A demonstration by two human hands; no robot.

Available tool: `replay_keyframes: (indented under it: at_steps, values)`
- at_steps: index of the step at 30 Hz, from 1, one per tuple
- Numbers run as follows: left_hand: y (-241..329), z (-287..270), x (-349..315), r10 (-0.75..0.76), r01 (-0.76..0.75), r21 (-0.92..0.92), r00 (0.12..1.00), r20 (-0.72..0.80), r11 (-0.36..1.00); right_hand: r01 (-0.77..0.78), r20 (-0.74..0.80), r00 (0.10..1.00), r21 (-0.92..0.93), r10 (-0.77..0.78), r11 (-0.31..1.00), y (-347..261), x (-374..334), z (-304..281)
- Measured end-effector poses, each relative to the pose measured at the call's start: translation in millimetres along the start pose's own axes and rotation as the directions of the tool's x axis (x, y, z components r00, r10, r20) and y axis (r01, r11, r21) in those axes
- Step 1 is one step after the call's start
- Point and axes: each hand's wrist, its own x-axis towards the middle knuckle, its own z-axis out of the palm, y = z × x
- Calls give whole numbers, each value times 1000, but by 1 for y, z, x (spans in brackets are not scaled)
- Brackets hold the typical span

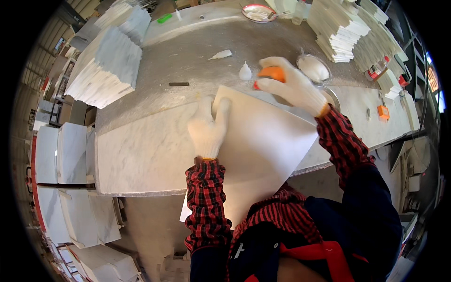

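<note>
A large white square slab (263, 145) lies at an angle over the bench's front edge, one corner reaching back toward the bottles. My left hand (206, 129), in a white knit glove, pinches its left edge near that far corner, thumb on the face. My right hand (296, 84), gloved too, is raised above the slab's far right side and grips a hand-sized orange object (272, 73); the fingers hide its kind. Just left of that hand stands a small white squeeze bottle (245, 71). Another white squeeze bottle (221, 55) lies on its side farther back.
Stacks of marble tiles stand at the back left (108, 66) and back right (336, 28). A bowl of white powder (313, 68) sits beyond my right hand, and a red-rimmed basin (259, 13) at the back. A dark flat bar (178, 84) and an orange-handled tool (383, 112) lie on the bench.
</note>
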Motion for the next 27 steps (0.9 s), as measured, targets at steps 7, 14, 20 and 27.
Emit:
replay_keyframes:
  at_steps: [7, 14, 20, 27]
  values:
    - [-5, 0, -1, -102, 104, -14, 992, 73, 995, 108, 429, 903, -231, 1, 967, -25, 6, -7]
    - [-9, 11, -1, -27, 27, 3, 999, 47, 1000, 387, 211, 909, -102, -360, 917, -30, 48, 48]
    - [-10, 7, 1, -56, 56, -12, 998, 28, 998, 280, 211, 949, -220, -234, 934, -30, 23, 33]
    - [-14, 12, -1, -98, 98, 2, 993, 73, 995, 246, 199, 956, -133, -217, 960, -41, 46, 51]
